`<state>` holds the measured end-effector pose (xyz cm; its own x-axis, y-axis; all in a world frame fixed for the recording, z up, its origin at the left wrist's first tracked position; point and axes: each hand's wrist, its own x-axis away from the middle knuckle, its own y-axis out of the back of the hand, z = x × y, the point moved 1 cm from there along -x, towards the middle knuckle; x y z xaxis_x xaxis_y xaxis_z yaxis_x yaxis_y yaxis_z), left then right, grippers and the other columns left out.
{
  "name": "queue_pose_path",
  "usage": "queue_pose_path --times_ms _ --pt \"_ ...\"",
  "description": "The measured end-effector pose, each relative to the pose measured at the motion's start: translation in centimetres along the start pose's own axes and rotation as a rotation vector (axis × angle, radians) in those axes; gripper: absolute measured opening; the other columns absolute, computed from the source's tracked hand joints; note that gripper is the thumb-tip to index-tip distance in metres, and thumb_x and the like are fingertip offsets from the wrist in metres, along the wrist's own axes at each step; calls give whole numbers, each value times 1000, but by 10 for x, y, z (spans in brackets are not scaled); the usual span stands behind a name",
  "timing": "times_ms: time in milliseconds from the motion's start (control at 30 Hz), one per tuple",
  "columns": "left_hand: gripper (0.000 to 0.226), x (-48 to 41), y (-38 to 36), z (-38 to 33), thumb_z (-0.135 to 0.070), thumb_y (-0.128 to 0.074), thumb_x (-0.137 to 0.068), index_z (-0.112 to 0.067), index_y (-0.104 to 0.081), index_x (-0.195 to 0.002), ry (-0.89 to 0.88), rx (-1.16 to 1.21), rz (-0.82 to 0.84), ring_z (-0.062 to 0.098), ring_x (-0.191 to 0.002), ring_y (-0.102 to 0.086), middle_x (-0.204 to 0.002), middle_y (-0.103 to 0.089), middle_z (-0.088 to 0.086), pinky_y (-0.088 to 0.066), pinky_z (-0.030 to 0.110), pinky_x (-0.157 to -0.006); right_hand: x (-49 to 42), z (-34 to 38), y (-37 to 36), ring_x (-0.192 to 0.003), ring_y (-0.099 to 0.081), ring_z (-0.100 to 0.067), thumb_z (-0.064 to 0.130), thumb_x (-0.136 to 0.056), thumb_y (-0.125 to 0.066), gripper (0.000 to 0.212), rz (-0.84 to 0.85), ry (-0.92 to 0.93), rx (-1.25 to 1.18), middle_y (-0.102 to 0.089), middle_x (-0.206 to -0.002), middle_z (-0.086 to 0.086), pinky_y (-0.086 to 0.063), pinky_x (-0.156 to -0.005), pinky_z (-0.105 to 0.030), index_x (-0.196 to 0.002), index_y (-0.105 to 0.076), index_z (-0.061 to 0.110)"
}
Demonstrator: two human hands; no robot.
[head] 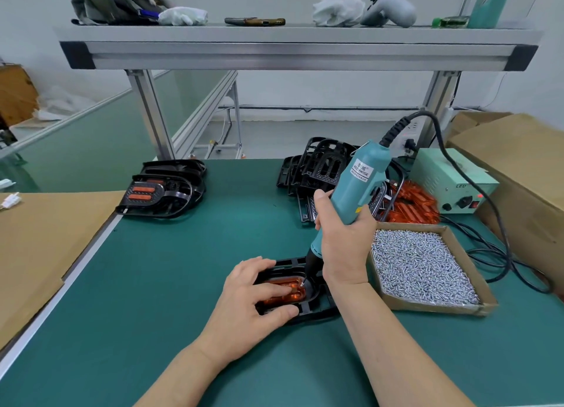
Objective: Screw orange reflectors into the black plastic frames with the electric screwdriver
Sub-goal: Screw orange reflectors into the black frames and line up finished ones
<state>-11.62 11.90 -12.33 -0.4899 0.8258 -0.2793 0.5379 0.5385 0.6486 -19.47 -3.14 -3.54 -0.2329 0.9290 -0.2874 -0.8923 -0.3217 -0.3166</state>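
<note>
A black plastic frame (317,310) lies on the green mat near the front, with orange reflectors (285,298) seated in it. My left hand (253,303) presses down on the frame and reflectors, fingers spread over them. My right hand (345,241) grips a teal electric screwdriver (357,180), held nearly upright and tilted right. Its bit tip (302,283) touches the right end of the reflectors.
A cardboard tray of silver screws (421,266) sits just right of the frame. Behind it lie loose orange reflectors (412,202), a pile of bare black frames (317,165) and the power supply box (451,180). Finished frames (161,190) are stacked at the left. Cardboard boxes (518,162) stand at the right.
</note>
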Motion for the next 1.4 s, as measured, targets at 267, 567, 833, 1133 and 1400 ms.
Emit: queue_pose_path --times_ms 267,567,833,1133,1400 --pt "46 0 -1 1 -68 -64 -73 -37 -78 -103 2 7 3 12 -138 -35 -141 -44 -18 -31 42 -116 -1 -3 -5 -60 -48 -23 25 -81 -76 19 46 29 14 -54 -64 -4 -44 -59 -38 -75 -59 20" --pt "46 1 0 -1 -68 -64 -71 -39 -78 -104 8 13 3 10 -138 -34 -143 -43 -16 -31 40 -116 -1 -6 -3 -58 -46 -20 24 -81 -75 21 50 8 -6 -51 -62 -4 -43 -54 -29 -75 -56 18" --pt "54 0 1 0 -72 -65 -68 -37 -78 -106 -9 -14 30 5 -137 -32 -142 -44 -17 -25 20 -113 -5 -12 -5 -52 -43 -16 20 -77 -73 22 21 -39 -19 -49 -57 -1 -41 -50 -22 -68 -52 20" --pt "49 0 0 -2 -72 -67 -68 -41 -77 -104 0 8 29 4 -137 -32 -142 -44 -20 -28 25 -115 -10 -13 3 -48 -48 -8 19 -84 -75 21 7 -80 -42 -52 -54 6 -43 -51 -18 -74 -56 20" --pt "44 3 1 2 -72 -69 -66 -45 -77 -99 4 22 3 1 -137 -33 -140 -43 -26 -27 22 -113 -29 7 16 -53 -54 -8 47 -83 -72 31 -111 -69 -143 -57 -57 9 -48 -57 -22 -91 -55 22"
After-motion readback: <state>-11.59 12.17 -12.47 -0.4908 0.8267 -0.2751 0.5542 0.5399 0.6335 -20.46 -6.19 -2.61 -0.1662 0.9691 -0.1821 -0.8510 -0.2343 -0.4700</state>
